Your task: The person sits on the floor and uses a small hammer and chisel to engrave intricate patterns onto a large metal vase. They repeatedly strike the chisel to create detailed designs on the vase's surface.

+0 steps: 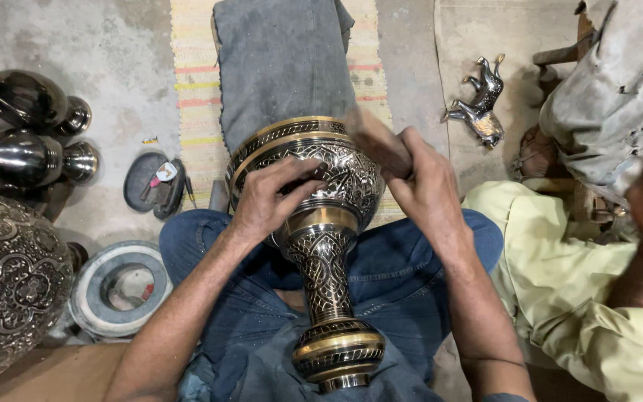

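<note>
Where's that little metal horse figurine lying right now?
In the head view, the metal horse figurine lies on the floor at upper right, beyond the right hand and beside a co-worker's grey cloth bundle.

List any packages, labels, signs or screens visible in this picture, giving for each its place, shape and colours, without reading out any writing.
Small packet: on the dark oval tray on the floor, left of the engraved vase; roughly rectangular, white with red.
No signs or screens show.

Black-and-brass engraved vase (321, 223), blue jeans (396, 275), striped cream mat (195, 89)
</note>
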